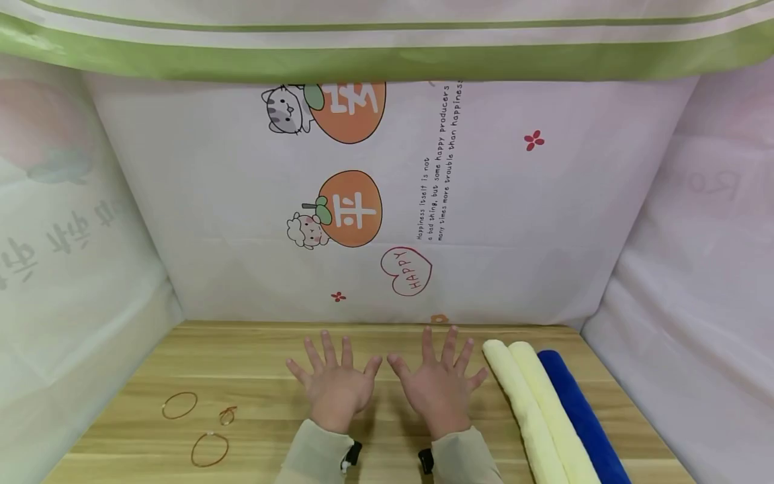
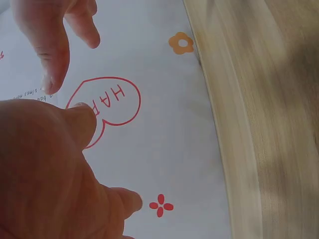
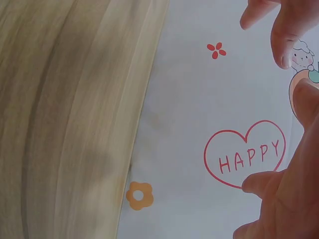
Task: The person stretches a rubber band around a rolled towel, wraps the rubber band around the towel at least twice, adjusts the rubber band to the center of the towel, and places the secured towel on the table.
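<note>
Side by side over the middle of the wooden table [image 1: 387,444], both hands are spread with their backs to the head camera. The left hand [image 1: 338,386] has its fingers fanned out and holds nothing. Its thumb points toward the thumb of the right hand [image 1: 438,390], with a small gap between them. The right hand is spread the same way and holds nothing either. Right of it lie two rolled pale yellow towels [image 1: 529,403] and a rolled blue towel [image 1: 580,410]. To the left of the left hand are thin brown elastic bands, two looped as rings [image 1: 209,449] and one small twisted band [image 1: 227,415].
A white printed cloth [image 1: 484,269] with cartoon oranges and a red heart stands behind the table. More white cloth hangs at the left [image 1: 78,235] and right [image 1: 683,282]. A green-striped cloth edge [image 1: 387,64] hangs across the top.
</note>
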A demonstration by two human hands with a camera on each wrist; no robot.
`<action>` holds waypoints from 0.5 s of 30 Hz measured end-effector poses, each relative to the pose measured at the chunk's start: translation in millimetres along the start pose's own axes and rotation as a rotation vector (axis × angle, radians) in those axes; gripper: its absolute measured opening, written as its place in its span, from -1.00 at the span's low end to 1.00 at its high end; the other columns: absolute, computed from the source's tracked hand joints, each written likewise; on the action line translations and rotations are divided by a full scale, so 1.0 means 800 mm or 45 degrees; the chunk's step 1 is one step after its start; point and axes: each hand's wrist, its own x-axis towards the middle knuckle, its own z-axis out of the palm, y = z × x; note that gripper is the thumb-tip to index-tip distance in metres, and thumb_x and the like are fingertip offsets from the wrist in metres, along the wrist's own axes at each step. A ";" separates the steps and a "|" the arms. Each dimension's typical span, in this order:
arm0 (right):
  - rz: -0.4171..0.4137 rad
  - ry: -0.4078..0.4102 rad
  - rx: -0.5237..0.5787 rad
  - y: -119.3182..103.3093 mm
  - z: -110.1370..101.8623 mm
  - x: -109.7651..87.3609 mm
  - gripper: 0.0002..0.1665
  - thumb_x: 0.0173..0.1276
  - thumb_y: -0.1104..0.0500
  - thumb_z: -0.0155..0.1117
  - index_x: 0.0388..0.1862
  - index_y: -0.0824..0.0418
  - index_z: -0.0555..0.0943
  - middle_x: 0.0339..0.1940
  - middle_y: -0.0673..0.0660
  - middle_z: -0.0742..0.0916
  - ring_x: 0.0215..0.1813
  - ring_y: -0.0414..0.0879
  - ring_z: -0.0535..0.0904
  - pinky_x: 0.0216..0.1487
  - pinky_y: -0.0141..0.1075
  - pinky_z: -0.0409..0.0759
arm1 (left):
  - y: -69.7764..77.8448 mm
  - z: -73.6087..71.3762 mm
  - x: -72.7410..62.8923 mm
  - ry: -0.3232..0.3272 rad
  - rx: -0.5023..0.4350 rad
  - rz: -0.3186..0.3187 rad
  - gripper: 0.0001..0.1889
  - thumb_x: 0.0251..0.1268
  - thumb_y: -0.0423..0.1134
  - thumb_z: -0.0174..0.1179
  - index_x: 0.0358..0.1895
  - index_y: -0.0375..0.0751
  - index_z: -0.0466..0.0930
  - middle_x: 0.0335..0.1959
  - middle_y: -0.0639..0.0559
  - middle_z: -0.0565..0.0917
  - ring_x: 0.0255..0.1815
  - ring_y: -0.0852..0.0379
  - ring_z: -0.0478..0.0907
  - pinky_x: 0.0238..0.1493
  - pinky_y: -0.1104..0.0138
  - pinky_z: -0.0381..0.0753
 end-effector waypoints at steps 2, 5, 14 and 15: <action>0.001 -0.002 0.003 0.000 0.000 -0.001 0.29 0.09 -0.80 -0.50 0.64 -0.07 0.03 0.61 0.28 -0.24 0.48 0.32 -0.63 0.17 0.47 -0.68 | -0.001 0.000 0.000 -0.006 0.005 0.003 -0.04 0.33 0.55 -0.59 0.58 0.00 0.12 0.60 -0.25 -0.19 0.51 -0.40 -0.52 0.21 -0.41 -0.68; -0.003 -0.004 0.007 0.000 0.000 -0.002 0.29 0.10 -0.79 -0.49 0.64 -0.07 0.04 0.60 0.27 -0.24 0.49 0.34 -0.60 0.15 0.46 -0.70 | -0.001 -0.001 -0.001 -0.012 0.005 0.009 -0.05 0.34 0.54 -0.57 0.58 0.00 0.13 0.60 -0.25 -0.18 0.51 -0.40 -0.52 0.22 -0.40 -0.67; -0.005 -0.021 0.009 0.005 -0.017 0.009 0.36 0.03 -0.83 -0.45 0.65 -0.04 0.04 0.60 0.36 -0.15 0.50 0.47 -0.46 0.09 0.55 -0.64 | -0.004 -0.002 -0.001 -0.032 0.008 0.048 -0.07 0.36 0.52 -0.56 0.59 -0.03 0.11 0.59 -0.27 -0.19 0.50 -0.40 -0.52 0.31 -0.31 -0.64; 0.001 -0.027 0.011 0.009 -0.026 0.014 0.39 0.00 -0.84 -0.43 0.65 -0.03 0.03 0.60 0.38 -0.11 0.49 0.51 -0.42 0.07 0.56 -0.64 | -0.005 -0.002 -0.001 -0.035 0.008 0.050 -0.06 0.36 0.52 -0.56 0.59 -0.03 0.11 0.59 -0.27 -0.20 0.50 -0.41 -0.52 0.31 -0.30 -0.64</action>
